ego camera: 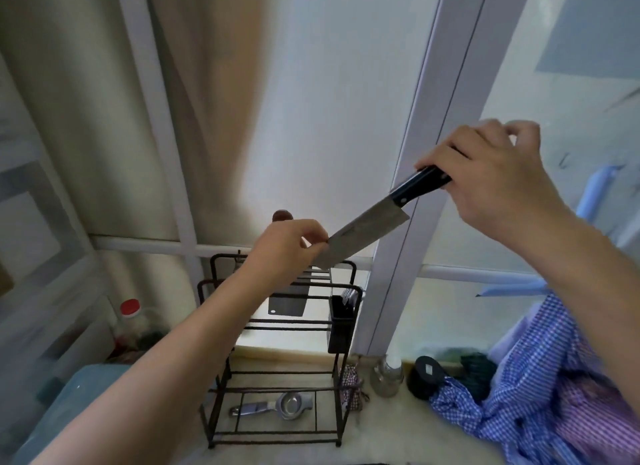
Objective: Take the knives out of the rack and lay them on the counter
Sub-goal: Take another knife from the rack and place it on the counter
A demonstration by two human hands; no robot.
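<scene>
1. Pale counter (398,430) runs under a frosted window, with a dark wire rack (277,360) standing on it near the glass; a blue checked cloth (536,378) is heaped at the right.
2. One knife (367,229) is clear of the rack, held in the air above it, tilted with the handle high to the right and the tip low to the left.
3. My right hand (495,180) is clenched round the black handle; the left hand (287,246) pinches the blade near its tip between thumb and fingers.
4. A cleaver (287,300) hangs in the rack's upper slots, its blade showing below the left wrist (the reddish knob behind the hand may be its handle, but I cannot tell).
5. Handling, as I judge it: the knife looks stiff and fairly light, the steel smooth and slippery, so the handle is the safe hold, with fingers kept on the flat or spine, off the edge.
6. The cleaver looks heavier and blade-weighted; it should be drawn out by its handle.
</scene>
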